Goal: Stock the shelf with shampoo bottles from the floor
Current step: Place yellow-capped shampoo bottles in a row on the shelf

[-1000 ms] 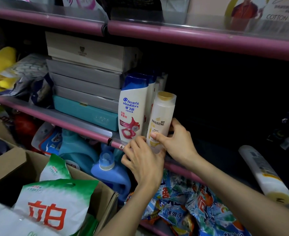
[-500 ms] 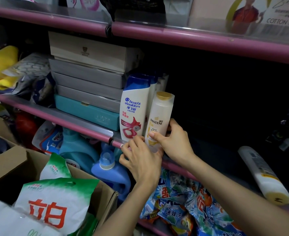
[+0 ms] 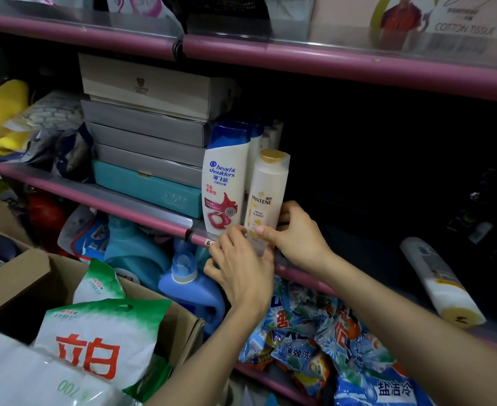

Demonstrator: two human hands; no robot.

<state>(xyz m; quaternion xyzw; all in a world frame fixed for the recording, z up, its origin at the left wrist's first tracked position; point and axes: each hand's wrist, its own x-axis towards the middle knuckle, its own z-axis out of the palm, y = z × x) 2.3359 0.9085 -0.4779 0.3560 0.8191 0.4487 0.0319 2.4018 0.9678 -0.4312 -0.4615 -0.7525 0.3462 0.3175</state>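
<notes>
At the front lip of the middle pink-edged metal shelf [image 3: 141, 213], a cream plastic Pantene shampoo bottle with a gold cap [image 3: 266, 197] is standing upright, touching the white-and-blue Head & Shoulders bottle [image 3: 225, 183] at its nine o'clock.

Hands — the right hand [image 3: 295, 234] is pinching the Pantene bottle low on its body, thumb across the front and fingers curled behind; the left hand [image 3: 241, 265] is pressing at the bottle's base from six o'clock, fingers bent, though whether they are closing round the base cannot be told.

Change — over the last second the bottle has been drawn from a slight lean to near upright and nudged closer against its neighbour, while both hands have stayed on it. By this reading the placing is nearly finished and the hands are only squaring the bottle off before letting go.

Further stock — a second cream bottle with a yellow cap [image 3: 443, 284] is lying on its side on the same shelf at three o'clock, well apart from the row; it is likely needing to be stood up too.

Surroundings — stacked grey and teal flat boxes [image 3: 147, 148] are sitting at nine o'clock of the bottles; a brown cardboard carton [image 3: 15, 276] holding green-and-white powder bags is at seven o'clock; blue detergent jugs [image 3: 188, 285] are standing on the shelf below.
</notes>
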